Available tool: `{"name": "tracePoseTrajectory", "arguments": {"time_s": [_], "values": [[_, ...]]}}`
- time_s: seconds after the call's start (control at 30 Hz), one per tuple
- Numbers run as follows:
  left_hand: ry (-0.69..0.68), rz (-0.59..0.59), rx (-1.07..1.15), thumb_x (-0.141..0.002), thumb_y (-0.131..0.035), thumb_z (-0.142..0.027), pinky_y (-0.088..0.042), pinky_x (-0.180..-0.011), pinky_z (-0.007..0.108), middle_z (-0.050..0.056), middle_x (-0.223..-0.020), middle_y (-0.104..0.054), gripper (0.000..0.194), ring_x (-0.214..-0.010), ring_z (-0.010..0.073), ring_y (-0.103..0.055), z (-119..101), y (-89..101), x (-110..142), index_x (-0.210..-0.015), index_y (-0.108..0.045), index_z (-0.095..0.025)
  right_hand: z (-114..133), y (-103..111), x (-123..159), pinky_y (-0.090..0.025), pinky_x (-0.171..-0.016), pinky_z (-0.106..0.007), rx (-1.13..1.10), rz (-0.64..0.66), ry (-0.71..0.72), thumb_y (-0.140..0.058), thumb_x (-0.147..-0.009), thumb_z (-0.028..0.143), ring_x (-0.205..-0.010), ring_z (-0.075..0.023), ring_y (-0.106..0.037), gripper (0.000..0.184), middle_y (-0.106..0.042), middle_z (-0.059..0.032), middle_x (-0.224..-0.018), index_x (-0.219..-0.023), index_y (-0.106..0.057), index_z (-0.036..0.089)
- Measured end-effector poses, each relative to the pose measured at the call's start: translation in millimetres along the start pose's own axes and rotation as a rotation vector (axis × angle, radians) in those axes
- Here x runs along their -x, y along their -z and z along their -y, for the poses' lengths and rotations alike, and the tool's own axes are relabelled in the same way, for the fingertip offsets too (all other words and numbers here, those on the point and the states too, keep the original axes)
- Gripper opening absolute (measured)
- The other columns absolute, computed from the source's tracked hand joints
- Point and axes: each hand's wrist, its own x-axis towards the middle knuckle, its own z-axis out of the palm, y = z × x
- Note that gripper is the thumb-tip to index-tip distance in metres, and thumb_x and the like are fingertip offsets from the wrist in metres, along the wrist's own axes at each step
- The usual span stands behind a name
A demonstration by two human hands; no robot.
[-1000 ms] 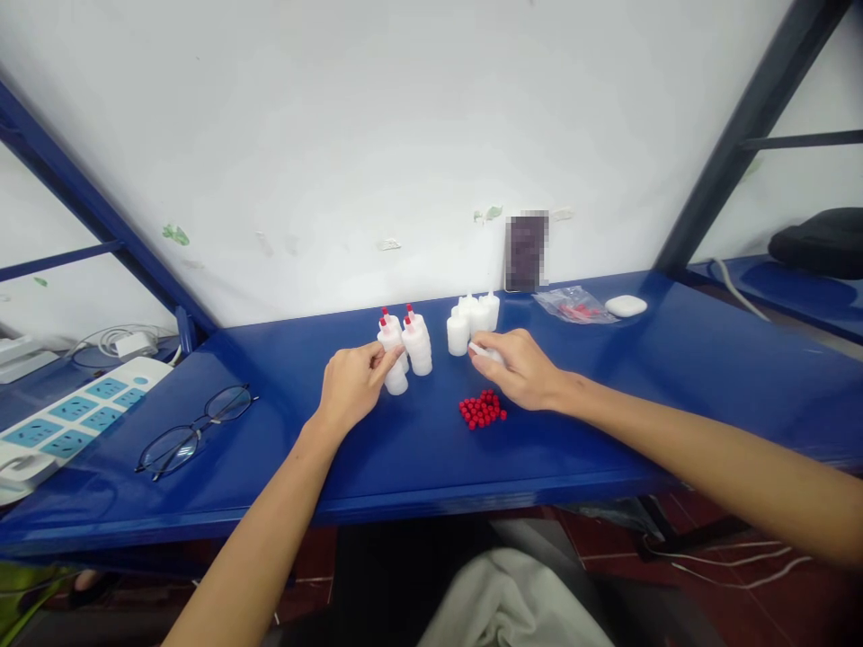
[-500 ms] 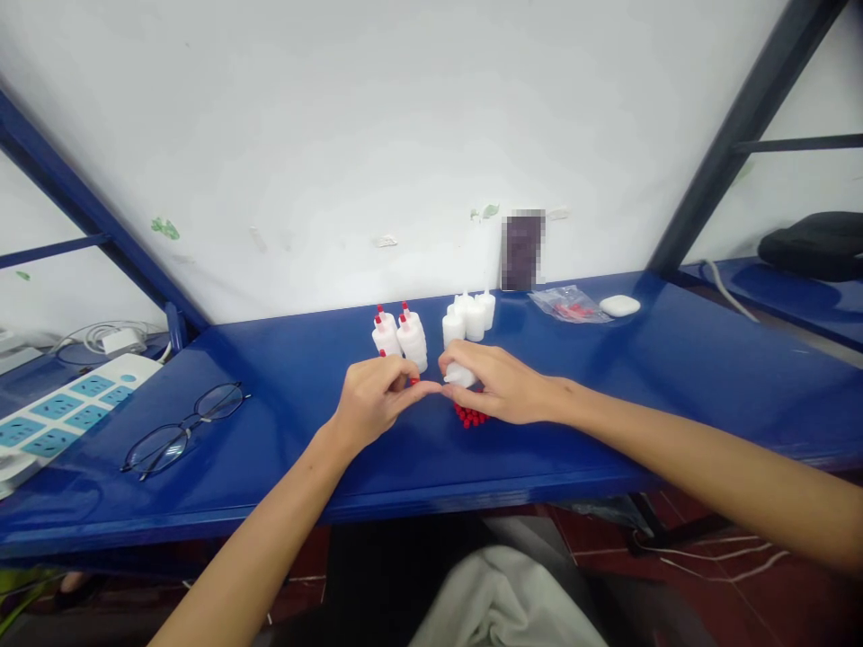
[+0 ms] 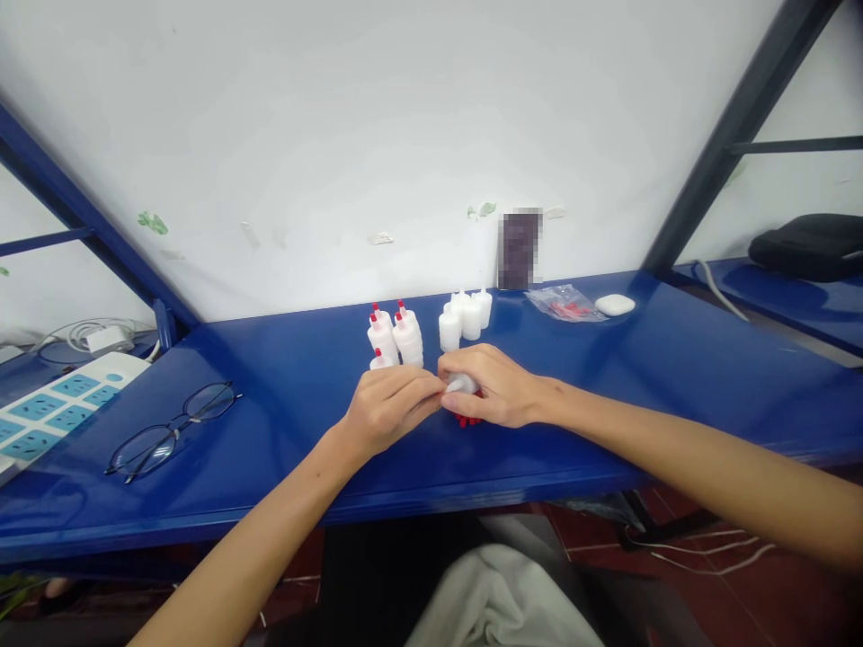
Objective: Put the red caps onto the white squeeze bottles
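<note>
My right hand (image 3: 495, 382) is wrapped round a small white squeeze bottle (image 3: 463, 384), tilted with its nozzle to the left. My left hand (image 3: 391, 404) is closed, fingertips pinched at the nozzle's tip; the red cap it held a moment ago is hidden behind the fingers. Loose red caps (image 3: 467, 420) lie in a pile just beneath the right hand. Behind my left hand stand several white bottles wearing red caps (image 3: 407, 337). Several uncapped white bottles (image 3: 470, 317) are grouped beyond my right hand.
Eyeglasses (image 3: 176, 431) and a white power strip (image 3: 60, 409) are on the left of the blue table (image 3: 283, 359). At the back right lie a plastic bag with red pieces (image 3: 566, 305) and a white rounded case (image 3: 615, 305). A blurred dark rectangle (image 3: 519, 250) leans against the wall.
My left fingers have come round to the nozzle of the bottle in my right hand, and the red cap in them has gone out of sight. The view has shifted slightly.
</note>
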Motion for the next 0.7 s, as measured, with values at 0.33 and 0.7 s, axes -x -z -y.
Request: {"name": "tracePoseTrajectory", "arguments": {"time_s": [0.33, 0.7], "values": [[-0.036, -0.035, 0.001, -0.089, -0.068, -0.016, -0.055, -0.066, 0.020, 0.003, -0.079, -0.073, 0.007, -0.070, 0.0120, -0.070, -1.9, -0.8, 0.4, -0.094, -0.063, -0.015, 3.2, 0.3, -2.9, -0.027, -0.059, -0.026, 0.049, -0.021, -0.050, -0.051, -0.088, 0.053, -0.058, -0.0107, -0.041, 0.038, -0.052, 0.0020, -0.065, -0.073, -0.049, 0.019], [-0.035, 0.082, -0.017, -0.093, -0.060, -0.019, -0.053, -0.061, 0.021, 0.002, -0.081, -0.072, 0.018, -0.065, 0.0106, -0.067, -1.3, -4.7, 3.9, -0.112, -0.061, -0.018, 5.6, -1.6, -1.7, -0.023, -0.051, -0.025, 0.018, -0.046, -0.005, -0.050, -0.079, 0.038, -0.049, -0.0098, -0.036, 0.030, -0.044, 0.0030, -0.051, -0.059, -0.037, 0.021]]}}
